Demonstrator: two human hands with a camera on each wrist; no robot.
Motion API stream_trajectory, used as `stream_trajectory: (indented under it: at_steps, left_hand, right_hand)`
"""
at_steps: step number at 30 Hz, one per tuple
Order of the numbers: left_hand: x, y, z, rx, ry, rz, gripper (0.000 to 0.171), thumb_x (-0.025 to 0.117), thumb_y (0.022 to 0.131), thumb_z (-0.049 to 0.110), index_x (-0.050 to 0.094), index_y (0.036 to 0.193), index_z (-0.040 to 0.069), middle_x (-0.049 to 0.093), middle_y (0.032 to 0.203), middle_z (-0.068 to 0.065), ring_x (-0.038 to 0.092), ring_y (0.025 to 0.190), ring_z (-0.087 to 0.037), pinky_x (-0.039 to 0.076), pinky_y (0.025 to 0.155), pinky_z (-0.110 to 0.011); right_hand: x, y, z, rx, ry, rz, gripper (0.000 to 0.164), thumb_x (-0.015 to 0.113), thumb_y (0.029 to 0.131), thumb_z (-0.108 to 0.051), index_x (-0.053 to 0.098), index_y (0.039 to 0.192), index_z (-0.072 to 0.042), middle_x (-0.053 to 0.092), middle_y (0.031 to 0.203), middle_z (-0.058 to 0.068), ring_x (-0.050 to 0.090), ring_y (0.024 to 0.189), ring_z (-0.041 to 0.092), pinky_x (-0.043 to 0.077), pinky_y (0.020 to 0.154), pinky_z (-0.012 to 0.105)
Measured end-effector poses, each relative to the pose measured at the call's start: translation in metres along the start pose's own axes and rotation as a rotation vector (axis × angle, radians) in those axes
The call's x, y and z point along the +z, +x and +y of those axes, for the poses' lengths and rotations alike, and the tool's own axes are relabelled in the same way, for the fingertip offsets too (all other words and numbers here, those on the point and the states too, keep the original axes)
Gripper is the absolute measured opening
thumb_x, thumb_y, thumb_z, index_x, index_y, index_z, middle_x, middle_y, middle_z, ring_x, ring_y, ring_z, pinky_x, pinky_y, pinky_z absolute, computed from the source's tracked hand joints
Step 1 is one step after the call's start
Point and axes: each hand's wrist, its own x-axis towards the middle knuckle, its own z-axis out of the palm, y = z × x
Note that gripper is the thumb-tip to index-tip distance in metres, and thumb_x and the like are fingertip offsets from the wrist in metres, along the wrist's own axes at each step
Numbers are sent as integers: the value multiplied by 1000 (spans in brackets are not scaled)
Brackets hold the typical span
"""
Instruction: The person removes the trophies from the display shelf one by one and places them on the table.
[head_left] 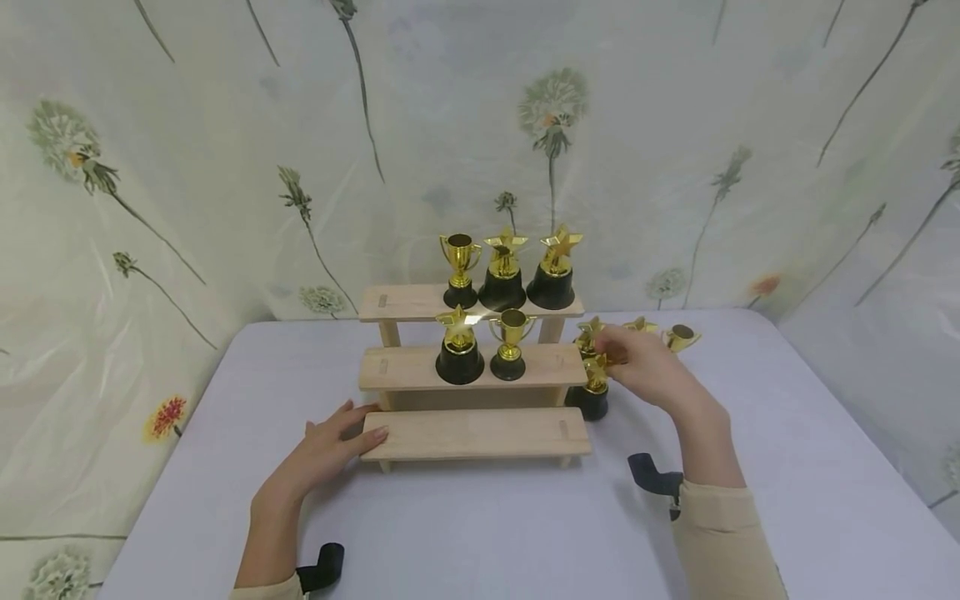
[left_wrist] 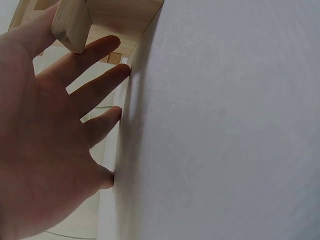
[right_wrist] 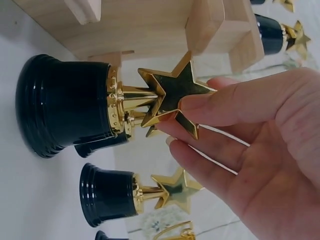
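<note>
Firstly, read all clock positions from the middle of the three-tier wooden display stand [head_left: 480, 432] in the head view. Observed at three o'clock, just beside the stand, a black-based gold star trophy [right_wrist: 95, 100]. Found the right hand [head_left: 648, 367] with its grip clamped on the star, thumb across the near face and fingers behind. Unable to confirm contact between black base and tabletop [head_left: 487, 533].

Found the left hand [head_left: 324, 454] at eight o'clock with its grip apart: fingers straight and spread, thumb resting on the nine o'clock end of the lowest tier.

Counted on the top tier, running from twelve to one o'clock, a small cup trophy [head_left: 460, 295], a second star trophy [head_left: 502, 290] and a third star trophy [head_left: 552, 288]. Counted on the middle tier a fourth star trophy [head_left: 460, 365], with a wide-handled cup trophy [head_left: 510, 333] at its three o'clock.

Logged between two and three o'clock, about the right hand and partly hidden, further star trophies [right_wrist: 110, 195] and a rear cup trophy [head_left: 681, 333]. Noted a dandelion-print backdrop [head_left: 427, 100] at twelve o'clock.
</note>
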Motion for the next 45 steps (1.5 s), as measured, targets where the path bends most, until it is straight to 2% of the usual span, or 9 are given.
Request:
stream_trajectory:
  at_steps: [9,22,29,37,45]
  left_hand:
    - [0,1,0,4,-3,-6,78,57,87,71,49,148,22,29,162,-18,13,155,-38,-11,115,-73]
    - [0,1,-1,10,-6,-2,78,57,87,71,49,148,21,31,161,-18,15,155,-36,-12,116,-72]
    - [1,2,-1,11,-12,-3,77,58,88,68,49,148,20,33,161,-18,16,155,-35,-12,116,-71]
    - [0,3,-2,8,3,-3,79,57,87,70,48,148,21,30,162,-19,15,154,-38,-11,115,-73]
    - [0,0,0,1,-5,-7,78,57,88,69,48,149,20,29,162,-19,15,155,-38,-12,115,-73]
  right_hand:
    - [0,0,-4,-7,-3,3,27,59,85,10,64,103,-9,70,106,13,66,99,31,58,80,44]
    - [5,4,-6,-17,-42,19,25,57,88,8,61,105,-10,70,112,16,66,106,37,56,86,53]
    - [4,3,-5,-10,-71,32,28,57,87,10,62,107,-9,70,107,15,65,96,32,57,78,46]
    - [3,2,-5,-2,-73,24,29,56,88,10,62,107,-10,69,109,16,64,97,32,56,78,46]
    - [3,3,-4,-23,-95,9,28,58,86,9,62,105,-11,69,103,12,58,88,27,52,72,38]
